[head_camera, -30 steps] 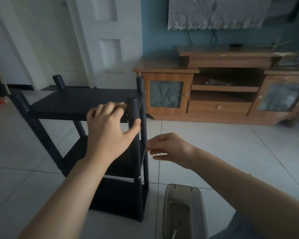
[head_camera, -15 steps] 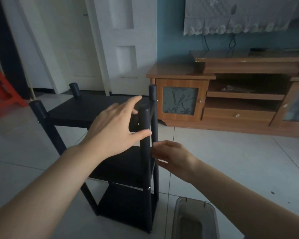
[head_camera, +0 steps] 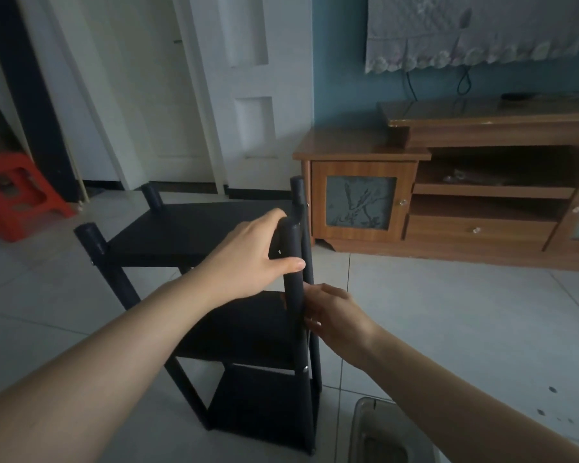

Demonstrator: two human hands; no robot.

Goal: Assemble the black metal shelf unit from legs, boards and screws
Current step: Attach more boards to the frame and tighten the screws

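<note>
The black metal shelf unit (head_camera: pixel 194 228) stands upright on the tiled floor, with three boards between four round legs. My left hand (head_camera: pixel 248 255) grips the top of the near right leg (head_camera: pixel 293 279), fingers behind it and thumb across the front. My right hand (head_camera: pixel 335 312) holds the same leg lower down, at the level of the middle board (head_camera: pixel 248 329); its fingertips are hidden behind the leg. A silver screw head (head_camera: pixel 304 369) shows on that leg under the middle board.
A wooden TV cabinet (head_camera: pixel 448 195) runs along the blue wall on the right. A red plastic stool (head_camera: pixel 17 198) sits at far left by the white door (head_camera: pixel 248 95). A clear plastic tray (head_camera: pixel 378 436) lies on the floor at bottom right.
My left hand has curled round the top of the near right leg. My right hand has moved in from beside the leg and taken hold of it. The view has shifted left.
</note>
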